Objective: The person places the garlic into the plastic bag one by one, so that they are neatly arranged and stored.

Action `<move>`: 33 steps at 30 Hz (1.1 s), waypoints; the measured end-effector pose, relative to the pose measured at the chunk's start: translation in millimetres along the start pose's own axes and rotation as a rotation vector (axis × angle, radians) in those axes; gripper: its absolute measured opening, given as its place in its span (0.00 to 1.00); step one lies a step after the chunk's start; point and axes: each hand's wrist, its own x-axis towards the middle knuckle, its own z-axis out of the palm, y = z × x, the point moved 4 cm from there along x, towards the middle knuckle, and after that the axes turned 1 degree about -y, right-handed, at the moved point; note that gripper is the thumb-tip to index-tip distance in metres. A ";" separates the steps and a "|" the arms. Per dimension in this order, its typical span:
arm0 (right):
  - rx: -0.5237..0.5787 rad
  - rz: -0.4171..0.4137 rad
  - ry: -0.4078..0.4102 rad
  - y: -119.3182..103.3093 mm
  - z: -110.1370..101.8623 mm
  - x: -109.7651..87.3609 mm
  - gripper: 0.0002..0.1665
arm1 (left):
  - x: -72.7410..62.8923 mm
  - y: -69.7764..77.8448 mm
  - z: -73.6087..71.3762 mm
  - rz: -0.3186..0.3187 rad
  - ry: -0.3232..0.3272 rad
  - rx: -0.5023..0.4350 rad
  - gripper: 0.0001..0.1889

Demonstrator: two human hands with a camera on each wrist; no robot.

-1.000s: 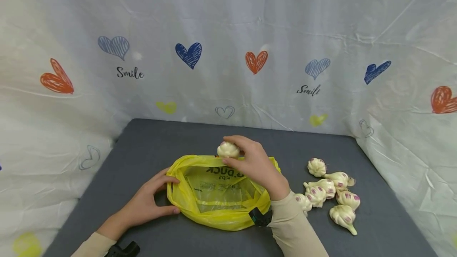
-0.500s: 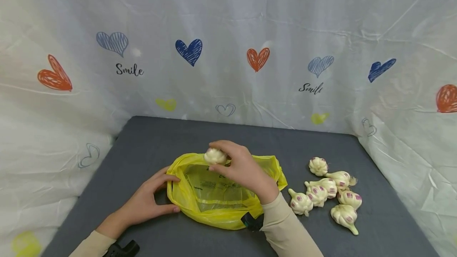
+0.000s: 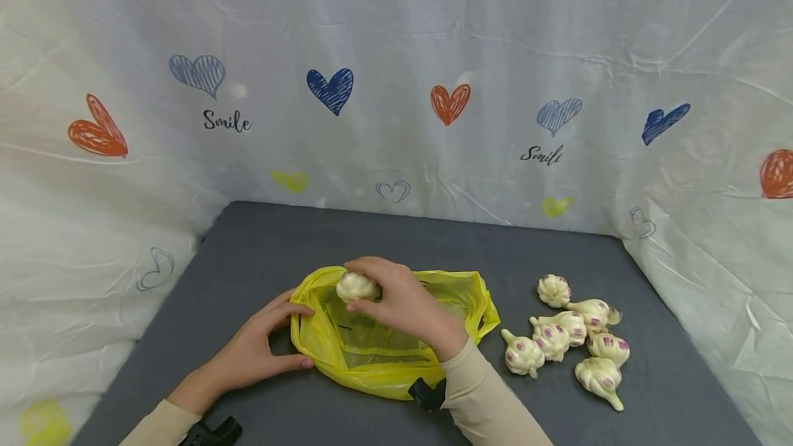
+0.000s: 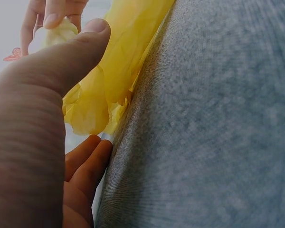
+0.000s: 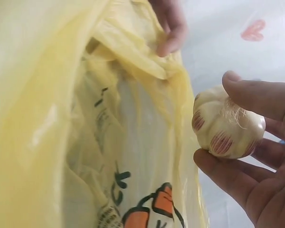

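Observation:
In the head view, a yellow plastic bag [image 3: 384, 380] lies on the table with its wide mouth facing up. My left hand [image 3: 257, 346] is at the bag's left side, thumb and fingers spread well apart, fingertips touching the rim. My right hand [image 3: 403, 301] grips a white garlic bulb [image 3: 356, 287] over the left part of the mouth. Seen from the right wrist, the garlic bulb [image 5: 228, 123] sits between thumb and fingers, its roots and purple streaks showing, beside the bag's wall [image 5: 133, 118]. In the left wrist view the left thumb [image 4: 80, 52] is straight.
Several garlic bulbs [image 3: 524, 354] lie in a loose cluster on the dark grey table [image 3: 297, 232], right of the bag. A white curtain [image 3: 384, 150] printed with hearts hangs behind and at both sides. Each wrist wears a black camera [image 3: 213, 431].
My right hand has carried the garlic bulb left and down, from the bag's far rim to over its mouth. The bag's right rim now shows more. My left hand stays in place.

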 end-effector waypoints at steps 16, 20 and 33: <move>-0.053 0.034 -0.067 7.9 22.1 3.0 0.36 | -0.1 2.4 -0.3 0.014 -0.002 0.069 0.34; -0.055 0.026 -0.086 10.3 27.1 3.9 0.37 | -0.1 4.0 0.0 0.015 -0.002 0.070 0.33; -0.110 0.044 -0.118 15.3 41.5 6.7 0.37 | 1.0 5.7 0.2 0.030 -0.007 0.051 0.33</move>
